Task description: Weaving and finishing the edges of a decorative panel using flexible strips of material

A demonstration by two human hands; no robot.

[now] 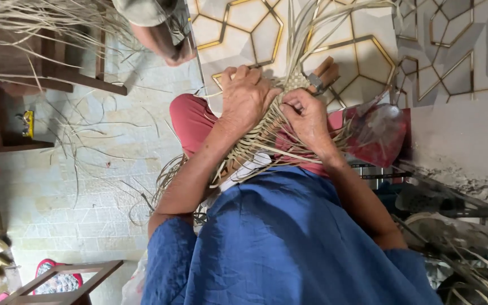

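Note:
A half-woven piece of pale reed strips (pixel 266 133) rests on my lap, over red trousers (pixel 190 121). My left hand (pixel 245 97) presses down on its left side with the fingers curled over the weave. My right hand (pixel 307 116) grips the weave on the right, pinching strips. Long loose strips (pixel 306 34) fan up from the weave toward the patterned wall. A wooden-handled tool (pixel 323 76) pokes out just above my right hand. I wear a blue top (pixel 289 243).
Loose reed strips (pixel 86 152) litter the tiled floor at left. Another person's arm (pixel 168 42) reaches in at the top. Wooden furniture (pixel 40 62) stands upper left, a wooden frame (pixel 63 282) lower left. A red bag (pixel 377 133) and clutter lie at right.

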